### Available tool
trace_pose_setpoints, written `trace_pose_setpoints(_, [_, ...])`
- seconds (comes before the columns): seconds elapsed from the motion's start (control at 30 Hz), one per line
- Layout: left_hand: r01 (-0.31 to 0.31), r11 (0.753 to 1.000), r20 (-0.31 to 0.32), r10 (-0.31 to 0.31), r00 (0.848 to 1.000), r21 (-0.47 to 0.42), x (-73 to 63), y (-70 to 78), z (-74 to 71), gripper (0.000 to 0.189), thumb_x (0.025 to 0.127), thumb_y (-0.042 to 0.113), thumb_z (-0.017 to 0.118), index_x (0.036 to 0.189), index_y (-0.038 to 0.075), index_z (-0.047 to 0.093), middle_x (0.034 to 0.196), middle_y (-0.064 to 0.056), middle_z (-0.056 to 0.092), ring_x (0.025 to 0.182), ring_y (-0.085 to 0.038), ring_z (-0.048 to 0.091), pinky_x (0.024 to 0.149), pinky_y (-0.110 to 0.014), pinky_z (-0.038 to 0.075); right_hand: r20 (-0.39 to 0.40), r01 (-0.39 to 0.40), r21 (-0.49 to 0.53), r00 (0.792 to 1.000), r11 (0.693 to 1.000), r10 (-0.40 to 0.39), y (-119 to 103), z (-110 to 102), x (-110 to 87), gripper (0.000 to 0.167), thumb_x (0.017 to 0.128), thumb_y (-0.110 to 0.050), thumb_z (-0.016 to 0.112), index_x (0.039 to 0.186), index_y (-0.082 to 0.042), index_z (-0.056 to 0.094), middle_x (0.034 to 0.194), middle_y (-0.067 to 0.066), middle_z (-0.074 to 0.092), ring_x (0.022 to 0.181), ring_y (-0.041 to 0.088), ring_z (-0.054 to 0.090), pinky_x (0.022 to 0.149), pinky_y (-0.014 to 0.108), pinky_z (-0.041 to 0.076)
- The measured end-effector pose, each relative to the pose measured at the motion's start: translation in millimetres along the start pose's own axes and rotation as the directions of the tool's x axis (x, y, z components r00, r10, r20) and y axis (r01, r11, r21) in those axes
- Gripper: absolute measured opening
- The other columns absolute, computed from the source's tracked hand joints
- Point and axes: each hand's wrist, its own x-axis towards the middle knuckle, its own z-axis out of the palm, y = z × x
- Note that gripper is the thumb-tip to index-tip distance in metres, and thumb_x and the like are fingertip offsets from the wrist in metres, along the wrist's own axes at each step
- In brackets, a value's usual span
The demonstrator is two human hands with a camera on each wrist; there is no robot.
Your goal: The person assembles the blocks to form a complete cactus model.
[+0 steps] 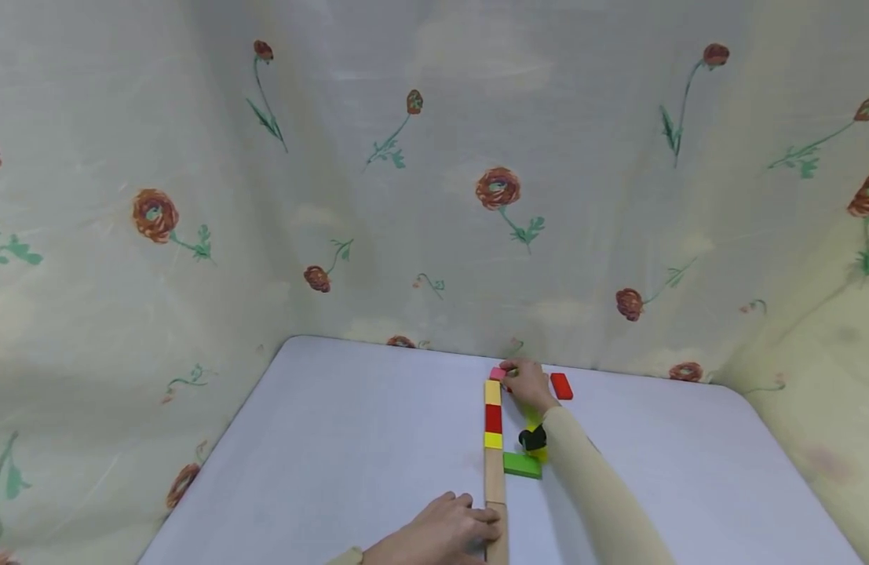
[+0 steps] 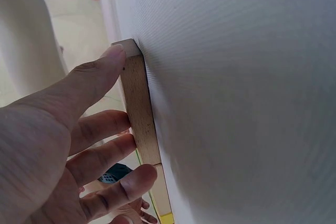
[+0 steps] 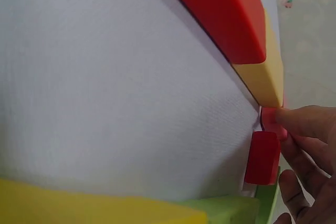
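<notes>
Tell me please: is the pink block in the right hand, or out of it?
In: the right hand pinches the pink block, as the right wrist view shows.

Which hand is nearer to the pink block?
Right. The right hand pinches the pink block; the left hand touches a wooden block, well away from it.

Light is soft — shadows faint, wrist views dimmer.

Under the left hand (image 1: 437,531), the head view's bottom edge crops a wooden block (image 1: 502,545); the right hand (image 1: 529,384) partly hides a pink block (image 1: 498,373).
</notes>
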Motion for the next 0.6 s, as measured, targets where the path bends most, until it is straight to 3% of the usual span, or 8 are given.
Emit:
trace_pose_setpoints(0.33, [-0.014, 0.999, -0.015, 0.015, 1.000, 0.045, -0.1, 1.6, -1.3, 0.046, 0.078, 0.051, 0.063, 0.120, 0.033, 0.060, 0.122, 0.019, 0.054, 0.073, 0.000, 0.043, 0.062, -0.017, 0.035, -0.004, -0.018, -0.023, 1.000, 1.000, 0.018, -4.2, -3.3, -2.7, 0.032, 0.088, -0.021, 0.061, 0.120, -0.015, 0.060, 0.114, 0.009, 0.055, 0.104, 0.027, 0.043, 0.083, 0.043, 0.040])
trace_pose_setpoints(0.6, [-0.006, 1.000, -0.002, 0.006, 1.000, -0.019, 0.3, 1.1, -0.8, 0.047, 0.078, 0.050, 0.064, 0.121, 0.033, 0.059, 0.123, 0.017, 0.055, 0.076, 0.001, 0.044, 0.063, -0.018, 0.037, -0.001, -0.025, -0.031, 1.000, 0.999, 0.025, 0.0, 0.2, -0.5, 0.032, 0.088, -0.024, 0.061, 0.119, -0.014, 0.061, 0.117, 0.010, 0.051, 0.111, 0.029, 0.037, 0.090, 0.051, 0.033])
